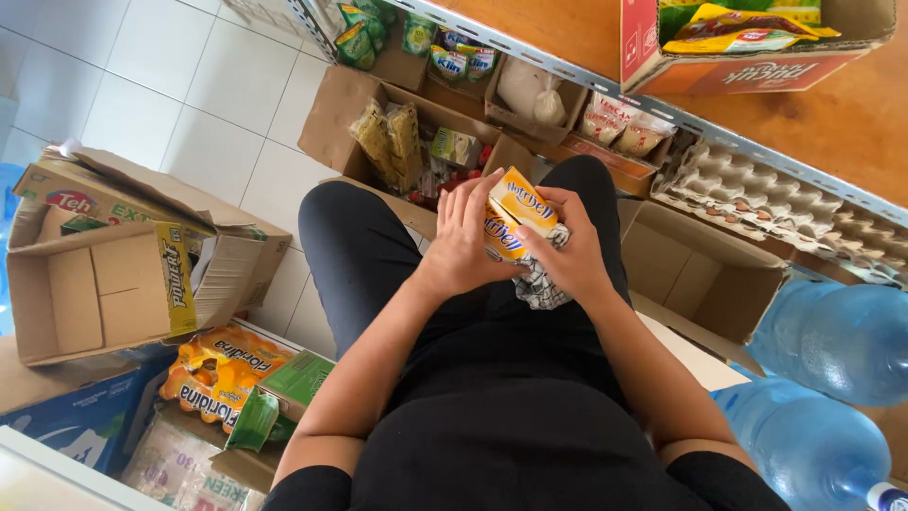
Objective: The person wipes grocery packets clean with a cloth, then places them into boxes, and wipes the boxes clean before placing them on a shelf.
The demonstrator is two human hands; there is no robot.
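I am crouched on the floor, my black-trousered knees below the hands. My left hand (463, 241) and my right hand (566, 248) both grip a small yellow and white carton (516, 213) held upright between them above my lap. A checkered black and white cloth (543, 282) is bunched under my right hand, pressed against the carton's lower side. The left palm covers the carton's left face.
An open brown box (352, 99) of packets lies ahead. An egg tray (757, 194) sits under the metal shelf edge (605, 80). Empty cardboard boxes (104, 284) and orange bottle packs (222, 369) stand left. Blue water jugs (837, 341) stand right.
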